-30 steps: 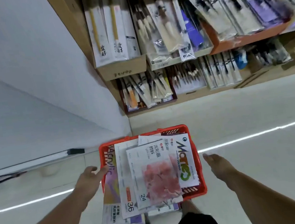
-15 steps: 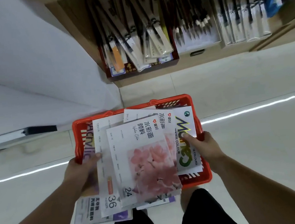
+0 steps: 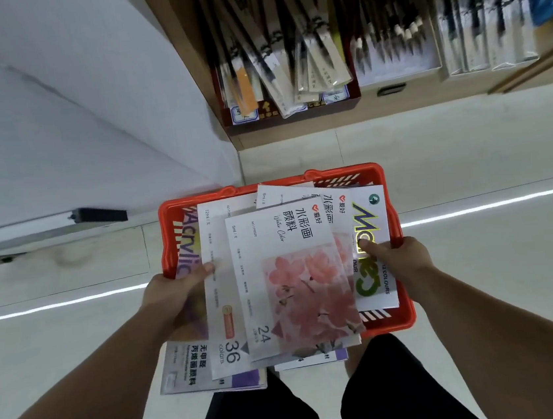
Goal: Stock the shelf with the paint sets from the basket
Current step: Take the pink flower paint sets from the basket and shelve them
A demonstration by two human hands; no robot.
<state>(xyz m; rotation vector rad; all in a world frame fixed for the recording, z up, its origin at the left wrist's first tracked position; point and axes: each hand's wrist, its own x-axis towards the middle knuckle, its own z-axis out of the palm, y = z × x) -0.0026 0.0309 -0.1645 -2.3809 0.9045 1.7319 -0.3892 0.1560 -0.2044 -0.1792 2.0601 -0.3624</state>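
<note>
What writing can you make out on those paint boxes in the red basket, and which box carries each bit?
"24" and "Water Color": the pink-blossom box on top.
"36 colors": the white box beneath it.
"12 COLOURS": the box with big green and yellow lettering, under the right hand's thumb.
Large purple "Acrylic"-style lettering, partly covered: the box by the left hand.
Small print and shelf labels: too blurred.

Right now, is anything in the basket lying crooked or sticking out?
Yes. The paint sets are piled loosely and askew in the red basket. The 36-colour set and the purple acrylic set overhang its near edge, toward the person.
</note>
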